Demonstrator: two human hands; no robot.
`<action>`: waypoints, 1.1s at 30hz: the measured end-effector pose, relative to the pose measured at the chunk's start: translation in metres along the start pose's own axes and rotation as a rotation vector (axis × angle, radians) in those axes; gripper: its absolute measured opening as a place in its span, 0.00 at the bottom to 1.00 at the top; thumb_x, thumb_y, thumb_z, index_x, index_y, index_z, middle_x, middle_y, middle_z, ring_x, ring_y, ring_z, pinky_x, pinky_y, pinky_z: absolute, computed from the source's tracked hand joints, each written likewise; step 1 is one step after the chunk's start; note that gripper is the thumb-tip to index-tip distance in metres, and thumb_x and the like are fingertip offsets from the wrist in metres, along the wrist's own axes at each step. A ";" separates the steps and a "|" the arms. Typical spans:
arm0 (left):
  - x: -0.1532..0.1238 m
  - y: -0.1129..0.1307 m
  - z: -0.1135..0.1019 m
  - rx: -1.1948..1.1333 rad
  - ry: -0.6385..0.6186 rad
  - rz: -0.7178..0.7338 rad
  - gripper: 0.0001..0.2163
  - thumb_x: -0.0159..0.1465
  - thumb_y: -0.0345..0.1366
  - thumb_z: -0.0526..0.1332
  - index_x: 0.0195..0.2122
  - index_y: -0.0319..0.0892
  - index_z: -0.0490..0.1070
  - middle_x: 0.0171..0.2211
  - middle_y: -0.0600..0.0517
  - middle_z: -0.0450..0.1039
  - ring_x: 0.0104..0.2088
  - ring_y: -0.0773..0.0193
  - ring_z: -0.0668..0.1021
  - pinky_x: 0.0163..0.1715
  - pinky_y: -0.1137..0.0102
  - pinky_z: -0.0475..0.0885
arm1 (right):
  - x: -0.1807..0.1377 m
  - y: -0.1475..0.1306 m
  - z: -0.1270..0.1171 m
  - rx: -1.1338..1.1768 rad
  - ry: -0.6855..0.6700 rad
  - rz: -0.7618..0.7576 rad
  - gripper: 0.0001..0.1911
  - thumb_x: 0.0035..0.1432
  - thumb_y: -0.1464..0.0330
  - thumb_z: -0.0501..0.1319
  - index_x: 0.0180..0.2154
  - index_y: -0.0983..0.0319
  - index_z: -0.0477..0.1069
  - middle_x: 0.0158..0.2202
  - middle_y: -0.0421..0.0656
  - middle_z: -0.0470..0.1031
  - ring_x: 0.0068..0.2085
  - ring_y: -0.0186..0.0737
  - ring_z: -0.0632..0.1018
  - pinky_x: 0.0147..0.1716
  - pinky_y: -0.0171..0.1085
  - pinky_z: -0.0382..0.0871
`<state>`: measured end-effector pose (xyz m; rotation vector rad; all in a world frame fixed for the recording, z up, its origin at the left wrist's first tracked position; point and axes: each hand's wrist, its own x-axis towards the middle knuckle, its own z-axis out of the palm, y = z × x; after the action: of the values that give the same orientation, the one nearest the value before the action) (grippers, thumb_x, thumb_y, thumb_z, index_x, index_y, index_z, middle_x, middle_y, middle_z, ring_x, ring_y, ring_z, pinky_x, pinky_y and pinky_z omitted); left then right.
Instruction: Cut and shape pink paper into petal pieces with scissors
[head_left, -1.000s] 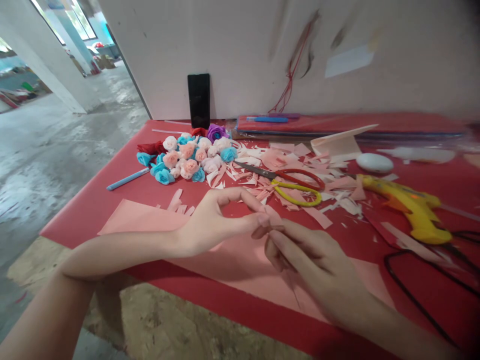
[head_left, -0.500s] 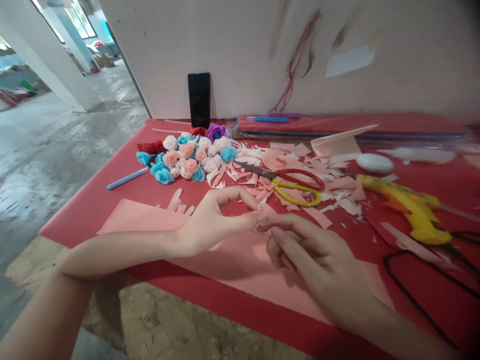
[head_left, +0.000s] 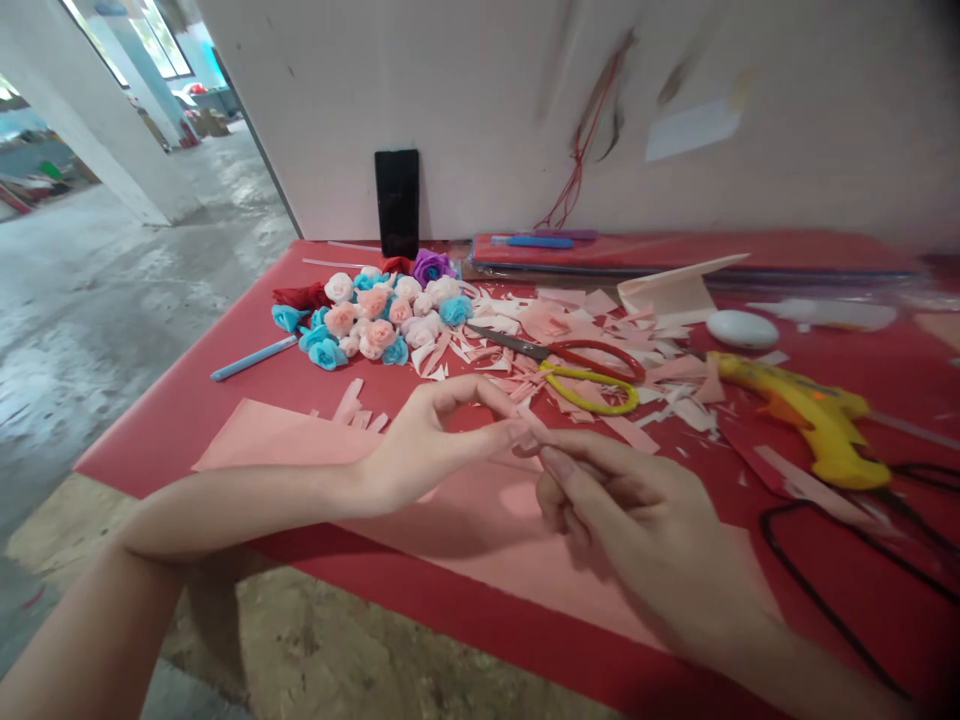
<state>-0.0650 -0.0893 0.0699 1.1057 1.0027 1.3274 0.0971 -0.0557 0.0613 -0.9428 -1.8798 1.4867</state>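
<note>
Between both hands is a small pink paper piece (head_left: pixel 529 436), mostly covered by fingertips. My left hand (head_left: pixel 442 440) pinches one side of it between thumb and index finger. On the other side, my right hand (head_left: pixel 622 500) grips its edge with thumb and forefinger, the other fingers curled under. Below the hands a large pink paper sheet (head_left: pixel 465 540) lies flat on the red table covering (head_left: pixel 142 420). Just beyond are scissors (head_left: pixel 589 372) with one red and one yellow handle, resting on pink and white paper scraps (head_left: pixel 547 320).
Paper flowers (head_left: pixel 375 318) in several colours cluster at back left, beside a blue pen (head_left: pixel 253 358). A phone (head_left: pixel 398 203) leans on the white wall. At right lie a yellow glue gun (head_left: pixel 814 415), its black cord (head_left: pixel 810 600) and a white oval object (head_left: pixel 742 329).
The fingers have shifted slightly on the small pink paper, and more of it shows between the fingertips. The view has moved a little; the other things lie as before.
</note>
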 end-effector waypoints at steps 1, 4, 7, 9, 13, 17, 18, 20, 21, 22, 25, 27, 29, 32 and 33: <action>0.002 0.000 -0.001 0.009 0.003 0.010 0.05 0.58 0.34 0.61 0.26 0.40 0.69 0.25 0.54 0.73 0.29 0.69 0.74 0.37 0.70 0.70 | 0.001 -0.001 -0.002 0.018 -0.010 0.007 0.12 0.58 0.62 0.53 0.33 0.61 0.71 0.15 0.34 0.62 0.13 0.26 0.61 0.09 0.27 0.54; 0.009 0.000 -0.007 0.056 0.004 0.067 0.10 0.63 0.36 0.54 0.28 0.39 0.71 0.28 0.53 0.72 0.33 0.68 0.74 0.42 0.70 0.68 | 0.004 -0.006 -0.011 0.095 -0.064 0.066 0.13 0.57 0.58 0.55 0.30 0.61 0.68 0.14 0.34 0.62 0.12 0.26 0.61 0.08 0.26 0.54; 0.017 0.003 -0.016 0.170 -0.076 0.096 0.07 0.60 0.33 0.57 0.29 0.40 0.73 0.29 0.53 0.73 0.33 0.68 0.74 0.41 0.71 0.68 | 0.006 -0.012 -0.017 0.145 -0.135 0.154 0.14 0.55 0.58 0.56 0.27 0.61 0.66 0.13 0.35 0.64 0.12 0.27 0.63 0.08 0.27 0.56; 0.020 0.006 -0.020 0.266 -0.168 0.120 0.02 0.56 0.31 0.62 0.29 0.40 0.73 0.30 0.53 0.74 0.34 0.68 0.74 0.40 0.72 0.69 | 0.008 -0.014 -0.020 0.170 -0.182 0.167 0.12 0.55 0.59 0.57 0.26 0.61 0.66 0.13 0.34 0.64 0.13 0.27 0.64 0.10 0.27 0.58; 0.021 0.007 -0.024 0.335 -0.250 0.205 0.02 0.53 0.31 0.66 0.28 0.42 0.75 0.30 0.52 0.75 0.35 0.65 0.74 0.42 0.69 0.69 | 0.009 -0.012 -0.022 0.174 -0.233 0.220 0.15 0.54 0.58 0.57 0.24 0.62 0.65 0.12 0.35 0.64 0.12 0.26 0.63 0.10 0.27 0.56; 0.020 0.005 -0.024 0.328 -0.238 0.247 0.01 0.53 0.30 0.66 0.27 0.42 0.75 0.27 0.52 0.74 0.33 0.66 0.73 0.41 0.68 0.68 | 0.010 -0.011 -0.023 0.140 -0.272 0.256 0.14 0.53 0.57 0.56 0.27 0.62 0.65 0.12 0.35 0.64 0.10 0.26 0.60 0.09 0.27 0.50; 0.020 0.005 -0.024 0.326 -0.239 0.260 0.01 0.53 0.30 0.66 0.27 0.42 0.76 0.27 0.52 0.74 0.32 0.66 0.73 0.40 0.68 0.68 | 0.010 -0.011 -0.024 0.136 -0.285 0.252 0.14 0.54 0.57 0.55 0.28 0.62 0.66 0.12 0.35 0.64 0.10 0.26 0.60 0.10 0.27 0.50; 0.020 0.004 -0.023 0.321 -0.247 0.280 0.01 0.54 0.31 0.65 0.28 0.42 0.76 0.27 0.52 0.74 0.32 0.67 0.73 0.40 0.68 0.68 | 0.010 -0.012 -0.024 0.133 -0.302 0.229 0.14 0.54 0.58 0.55 0.29 0.62 0.66 0.11 0.35 0.63 0.11 0.27 0.61 0.11 0.27 0.51; 0.020 0.004 -0.023 0.316 -0.248 0.285 0.01 0.54 0.30 0.65 0.28 0.42 0.76 0.27 0.53 0.74 0.32 0.67 0.73 0.40 0.68 0.68 | 0.010 -0.012 -0.024 0.133 -0.306 0.217 0.13 0.55 0.58 0.55 0.29 0.62 0.66 0.11 0.35 0.63 0.12 0.27 0.61 0.11 0.27 0.52; 0.019 0.004 -0.023 0.311 -0.247 0.288 0.01 0.54 0.30 0.65 0.28 0.42 0.76 0.26 0.53 0.74 0.31 0.68 0.73 0.39 0.68 0.68 | 0.011 -0.013 -0.024 0.134 -0.307 0.204 0.12 0.55 0.59 0.54 0.30 0.62 0.67 0.12 0.35 0.63 0.12 0.27 0.62 0.11 0.27 0.53; 0.018 0.002 -0.022 0.314 -0.234 0.294 0.01 0.55 0.30 0.65 0.27 0.41 0.74 0.26 0.53 0.74 0.30 0.68 0.73 0.39 0.68 0.68 | 0.011 -0.015 -0.023 0.114 -0.306 0.160 0.12 0.57 0.62 0.53 0.26 0.62 0.66 0.12 0.35 0.64 0.13 0.27 0.64 0.12 0.27 0.59; 0.016 0.002 -0.021 0.328 -0.213 0.297 0.02 0.55 0.31 0.65 0.27 0.41 0.73 0.26 0.53 0.74 0.30 0.68 0.73 0.39 0.68 0.68 | 0.011 -0.017 -0.022 0.054 -0.270 0.122 0.12 0.56 0.63 0.54 0.23 0.61 0.65 0.13 0.36 0.65 0.14 0.28 0.66 0.13 0.27 0.60; 0.014 0.001 -0.019 0.338 -0.181 0.285 0.03 0.55 0.31 0.65 0.26 0.41 0.72 0.26 0.53 0.73 0.31 0.68 0.73 0.39 0.69 0.68 | 0.010 -0.019 -0.020 -0.019 -0.190 0.077 0.09 0.53 0.64 0.57 0.25 0.61 0.68 0.17 0.38 0.69 0.17 0.30 0.70 0.13 0.27 0.62; 0.009 0.000 -0.015 0.349 -0.138 0.270 0.04 0.55 0.30 0.64 0.26 0.41 0.70 0.25 0.53 0.72 0.31 0.68 0.73 0.37 0.70 0.68 | 0.010 -0.020 -0.017 -0.077 -0.063 -0.002 0.05 0.48 0.64 0.60 0.29 0.59 0.71 0.23 0.40 0.74 0.24 0.34 0.74 0.19 0.28 0.69; 0.008 0.000 -0.013 0.359 -0.126 0.266 0.04 0.55 0.30 0.64 0.25 0.41 0.69 0.25 0.54 0.71 0.30 0.69 0.73 0.36 0.70 0.68 | 0.010 -0.020 -0.016 -0.090 -0.035 -0.022 0.05 0.48 0.65 0.61 0.28 0.58 0.71 0.24 0.40 0.75 0.25 0.34 0.75 0.21 0.29 0.71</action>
<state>-0.0780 -0.0811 0.0678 1.6205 1.0513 1.2953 0.0997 -0.0415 0.0843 -0.9388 -1.9899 1.4249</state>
